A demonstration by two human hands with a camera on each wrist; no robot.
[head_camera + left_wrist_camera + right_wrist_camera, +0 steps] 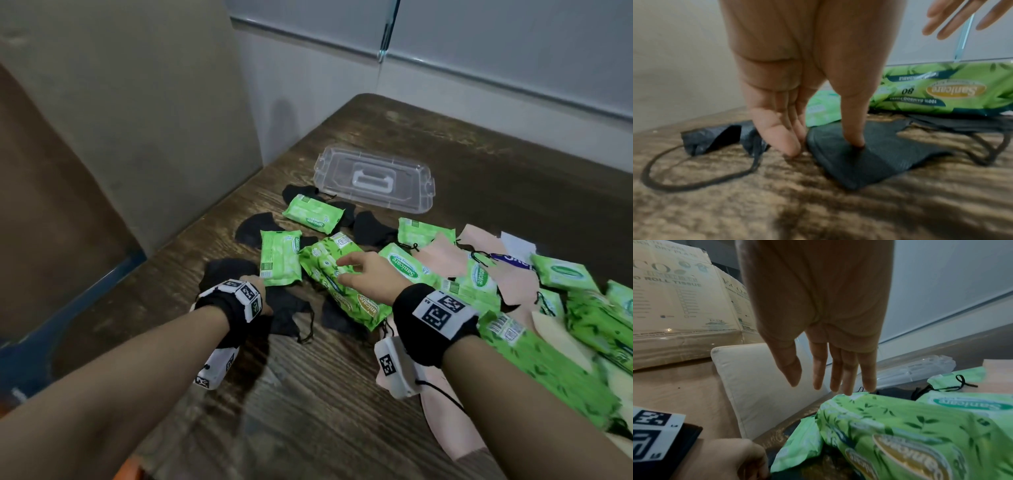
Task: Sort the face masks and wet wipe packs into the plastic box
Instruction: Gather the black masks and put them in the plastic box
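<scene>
Green wet wipe packs, black masks and pink masks [442, 257] lie scattered on a dark wooden table [308, 394]. My left hand [255, 286] [824, 146] points down at a black mask [287, 310] [879, 155]. Its thumb presses into the mask while its fingertips [791, 149] touch the table at the mask's edge. A second black mask [715, 138] with a loose ear loop lies just left of it. My right hand [356, 270] [818, 386] hovers open, fingers straight, over a large leaf-print wipe pack [342, 291] [900, 426]. A smaller pack [279, 257] lies between the hands.
A clear plastic lid [373, 178] with a handle lies at the back of the table. More wipe packs [565, 274] pile up at the right. A beige chair back [756, 386] stands by the table's left edge, with tissue cartons [674, 296] behind it.
</scene>
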